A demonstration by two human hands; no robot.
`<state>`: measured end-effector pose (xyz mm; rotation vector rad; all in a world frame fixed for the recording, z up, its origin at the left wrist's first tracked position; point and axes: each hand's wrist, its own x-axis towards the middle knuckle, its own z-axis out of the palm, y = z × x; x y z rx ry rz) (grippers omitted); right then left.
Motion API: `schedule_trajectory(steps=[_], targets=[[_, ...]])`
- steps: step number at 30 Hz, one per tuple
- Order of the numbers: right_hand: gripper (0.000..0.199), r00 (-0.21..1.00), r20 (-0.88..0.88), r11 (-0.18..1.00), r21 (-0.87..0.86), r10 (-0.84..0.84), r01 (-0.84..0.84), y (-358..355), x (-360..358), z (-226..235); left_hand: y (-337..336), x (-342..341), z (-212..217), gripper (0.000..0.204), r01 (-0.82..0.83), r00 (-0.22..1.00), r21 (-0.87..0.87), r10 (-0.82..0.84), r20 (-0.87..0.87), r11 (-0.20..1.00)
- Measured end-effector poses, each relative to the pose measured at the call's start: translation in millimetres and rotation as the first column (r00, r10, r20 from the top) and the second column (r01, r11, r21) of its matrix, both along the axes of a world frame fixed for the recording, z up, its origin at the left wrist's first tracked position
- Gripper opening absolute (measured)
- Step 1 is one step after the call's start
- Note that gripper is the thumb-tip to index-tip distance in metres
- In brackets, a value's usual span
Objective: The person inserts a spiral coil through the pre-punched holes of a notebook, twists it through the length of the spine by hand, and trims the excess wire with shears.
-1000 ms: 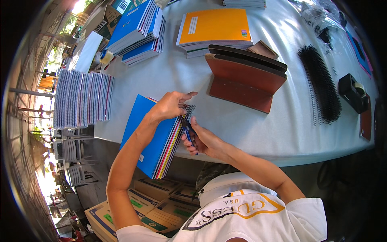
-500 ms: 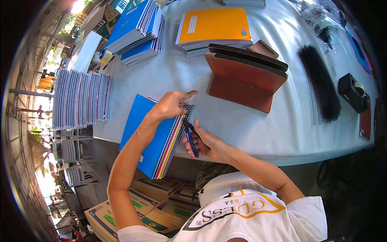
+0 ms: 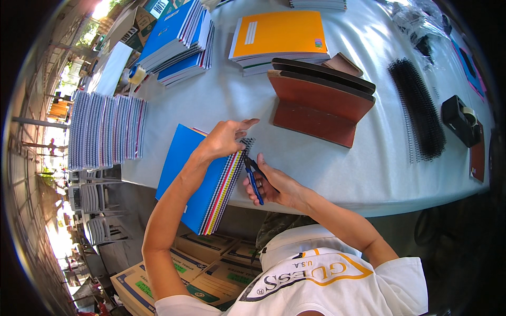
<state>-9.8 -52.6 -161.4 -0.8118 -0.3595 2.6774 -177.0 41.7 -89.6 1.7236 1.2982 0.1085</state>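
A stack of spiral notebooks with a blue cover lies at the table's near edge, its lower corner jutting past it. My left hand rests on the stack's upper corner. Its thumb and bent fingers grip the corner by the dark coil ends, while one finger points out to the right. In my right hand are cutting pliers with blue handles. Their jaws touch or nearly touch the bound edge, just below my left thumb. Whether the jaws bite on a wire is too small to tell.
A brown angled stand sits beyond my hands, before a stack of orange notebooks. Blue notebooks and a row of bound ones are leftward. Black coils and a tape dispenser lie right. Cartons stand below.
My right hand and the pliers have shifted slightly to the right and down, tilting a little. My left hand stays at the notebooks' corner, almost unmoved.
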Motion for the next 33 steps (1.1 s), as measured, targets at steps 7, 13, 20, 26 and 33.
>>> schedule_trajectory(steps=[7,13,20,26,33], targets=[[0.069,1.000,-0.015,0.999,-0.029,-0.018,0.018,2,-4,0,-1,0,0,0.067,-0.016,1.000,-0.006,0.016,0.007,1.000],[0.069,1.000,-0.028,0.999,-0.034,0.003,-0.004,3,-2,-12,-5,12,-10,0.069,0.166,0.975,0.139,-0.141,-0.171,0.976],[0.073,0.995,0.103,1.000,-0.003,0.009,-0.009,1,3,1,-7,8,-13,0.067,-0.012,1.000,0.031,0.012,-0.003,0.999],[0.074,0.997,0.046,0.998,-0.046,0.055,-0.053,9,4,-3,-7,7,-16,0.067,-0.008,1.000,0.044,0.008,-0.012,0.999],[0.071,1.000,-0.006,0.994,-0.106,0.006,-0.007,10,-5,-9,-8,9,-18,0.071,0.025,0.998,0.084,-0.020,-0.067,0.996]])
